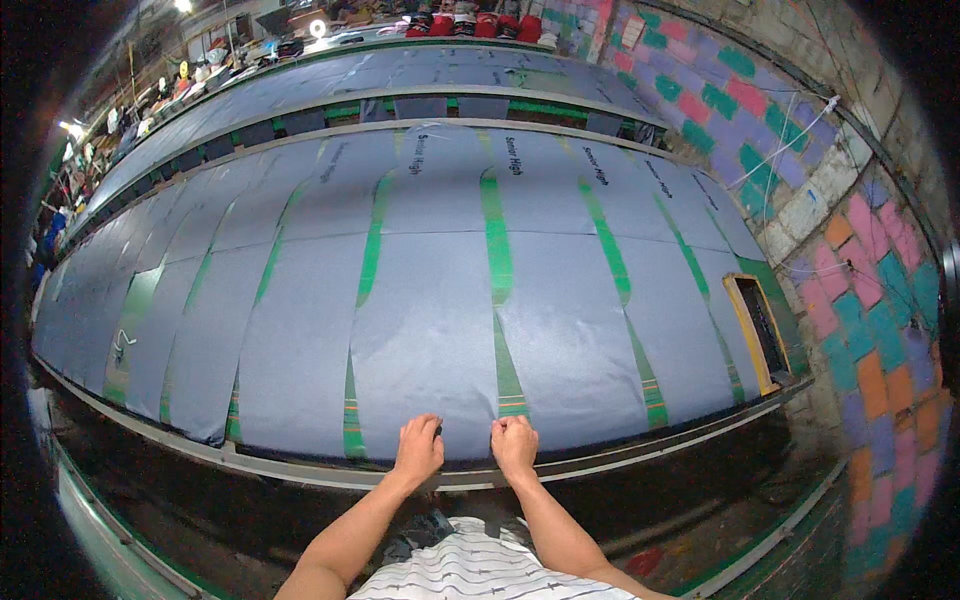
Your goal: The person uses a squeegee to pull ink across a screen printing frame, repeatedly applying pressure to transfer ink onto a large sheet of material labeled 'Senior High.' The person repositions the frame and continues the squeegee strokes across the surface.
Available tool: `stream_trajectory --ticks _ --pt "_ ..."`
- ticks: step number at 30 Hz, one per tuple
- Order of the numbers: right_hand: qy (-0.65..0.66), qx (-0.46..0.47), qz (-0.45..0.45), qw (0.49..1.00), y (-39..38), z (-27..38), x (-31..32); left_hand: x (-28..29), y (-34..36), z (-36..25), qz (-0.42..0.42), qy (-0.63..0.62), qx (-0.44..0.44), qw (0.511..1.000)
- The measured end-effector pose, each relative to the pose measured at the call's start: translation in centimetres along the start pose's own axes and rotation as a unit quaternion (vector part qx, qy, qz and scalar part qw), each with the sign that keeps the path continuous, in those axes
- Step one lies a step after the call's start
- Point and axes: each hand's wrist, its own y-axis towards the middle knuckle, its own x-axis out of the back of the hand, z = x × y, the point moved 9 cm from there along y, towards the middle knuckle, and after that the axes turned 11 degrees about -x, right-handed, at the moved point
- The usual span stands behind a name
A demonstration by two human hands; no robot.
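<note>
Grey fabric panels (425, 330) lie flat in a row over a long green table (499, 265), with narrow green strips showing between them. At the near edge of the panel in front of me, my left hand (418, 450) is closed with its fingers curled. A small dark bit shows by its thumb, and what it grips cannot be made out. Just to the right, my right hand (515, 445) is closed in a pinch at that panel's near right corner, where the cloth creases slightly. Its fingertips are partly hidden.
A yellow-edged frame (755, 330) lies at the table's right end. A metal rail (300, 472) runs along the near edge. A small white hook-like item (124, 345) is at the left. Behind stands another covered table (400, 72). A painted brick wall (870, 290) borders the right.
</note>
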Motion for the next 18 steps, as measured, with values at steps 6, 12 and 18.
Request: stream_trajectory --ticks 6,12,18 --pt "0.025 -0.011 -0.003 1.000 0.0 0.5 0.1 -0.2 0.1 0.3 -0.001 0.032 -0.015 0.999" --pt "0.051 -0.018 0.017 0.998 0.4 -0.4 -0.2 -0.1 0.3 -0.1 0.008 0.044 -0.003 0.999" --pt "0.057 -0.025 0.002 0.998 0.3 -0.7 0.2 -0.4 -0.3 0.0 -0.001 0.042 0.005 0.999"
